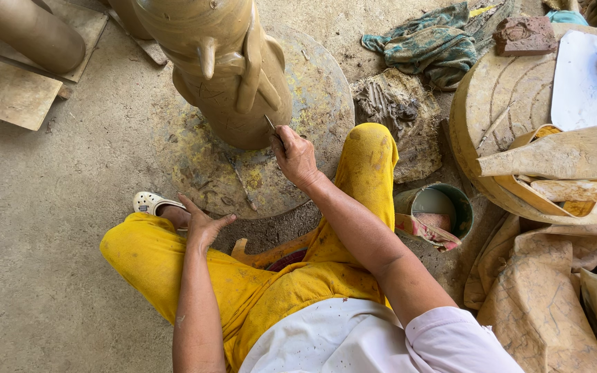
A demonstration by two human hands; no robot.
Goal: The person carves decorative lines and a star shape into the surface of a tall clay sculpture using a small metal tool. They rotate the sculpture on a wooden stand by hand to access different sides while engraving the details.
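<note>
Right hand (295, 157) clamped on thin tool (271, 126), tip touching clay figure (226, 69) at 11 o'clock, figure's long axis upright on round slab (312, 90). Left hand (200, 222) empty, fingers spread, resting on knee at 7 o'clock, well apart from figure.

The tall clay figure (226, 69) looks like damp, unfired clay, matt and smooth with faint tool marks. A thin tool (271, 126) against it looks like dull metal. Under the figure, the round turntable (312, 90) is rough, pitted and stained yellow. The floor (43, 228) left of the figure is matt, gritty concrete. Right of the figure lie a crumpled green cloth (430, 45), rough wooden boards (561, 155) and a smooth white sheet (585, 86).
</note>
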